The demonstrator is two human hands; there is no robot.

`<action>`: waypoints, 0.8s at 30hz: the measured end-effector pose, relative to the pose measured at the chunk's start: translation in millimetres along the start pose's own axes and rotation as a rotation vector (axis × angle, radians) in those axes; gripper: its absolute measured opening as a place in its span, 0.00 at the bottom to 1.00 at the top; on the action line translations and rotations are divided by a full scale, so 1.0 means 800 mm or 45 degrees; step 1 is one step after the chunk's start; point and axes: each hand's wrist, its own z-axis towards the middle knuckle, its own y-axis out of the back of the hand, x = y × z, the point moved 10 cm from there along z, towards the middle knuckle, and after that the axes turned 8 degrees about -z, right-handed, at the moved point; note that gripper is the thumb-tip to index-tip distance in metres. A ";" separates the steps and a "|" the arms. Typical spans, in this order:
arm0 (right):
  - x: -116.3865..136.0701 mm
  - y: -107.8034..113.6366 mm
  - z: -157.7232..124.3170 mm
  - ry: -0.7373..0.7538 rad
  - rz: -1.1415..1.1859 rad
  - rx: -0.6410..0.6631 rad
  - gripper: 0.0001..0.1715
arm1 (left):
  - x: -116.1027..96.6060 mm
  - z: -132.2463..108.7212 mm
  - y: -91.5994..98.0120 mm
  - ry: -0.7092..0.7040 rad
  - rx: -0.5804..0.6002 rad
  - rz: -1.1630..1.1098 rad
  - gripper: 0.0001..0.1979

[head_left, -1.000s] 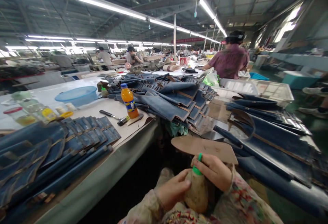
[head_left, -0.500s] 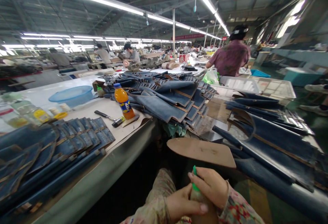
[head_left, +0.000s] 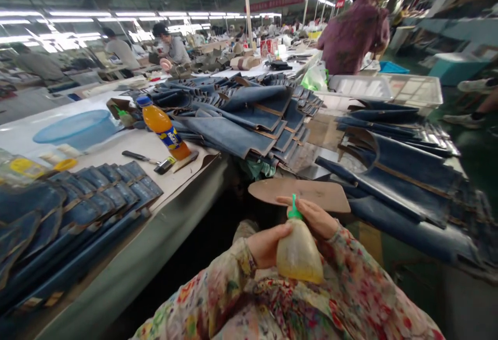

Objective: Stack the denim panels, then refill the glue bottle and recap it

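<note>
A small squeeze bottle point(head_left: 299, 252) of yellowish glue with a green nozzle stands upright low in the middle of the view. My left hand point(head_left: 266, 244) is wrapped round its left side. My right hand point(head_left: 316, 216) curls round behind its neck, fingers at the green nozzle. Just beyond the hands lies a tan sole-shaped board point(head_left: 299, 194). Both arms wear floral sleeves.
Stacks of blue denim pieces point(head_left: 249, 122) cover the long table point(head_left: 128, 267) on the left and the rack at right point(head_left: 404, 174). An orange soda bottle point(head_left: 163, 128), a hammer point(head_left: 146, 159) and a blue basin point(head_left: 75, 128) sit on the table. A person in a purple shirt point(head_left: 356, 28) works ahead.
The view tilted down and the glue bottle came up higher, its body now in full sight. My right hand shifted from gripping the front of the neck to behind it.
</note>
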 end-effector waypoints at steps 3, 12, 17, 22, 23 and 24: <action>-0.016 0.021 -0.001 -0.080 0.128 -0.151 0.44 | -0.020 -0.010 0.033 -0.048 -0.267 0.265 0.39; 0.031 0.033 -0.021 0.256 -0.459 -0.437 0.28 | -0.091 -0.018 0.029 -0.508 -0.520 0.800 0.31; 0.035 0.027 -0.021 0.238 -0.771 -0.555 0.20 | -0.102 -0.027 0.028 -0.646 -0.696 1.318 0.22; 0.038 0.029 -0.018 0.235 -0.686 -0.539 0.21 | -0.097 -0.027 0.029 -0.540 -0.672 1.205 0.23; 0.037 0.027 -0.016 0.227 -0.617 -0.481 0.22 | -0.091 -0.024 0.031 -0.480 -0.626 1.093 0.24; 0.034 0.024 -0.014 0.207 -0.529 -0.399 0.23 | -0.084 -0.020 0.032 -0.418 -0.570 0.973 0.26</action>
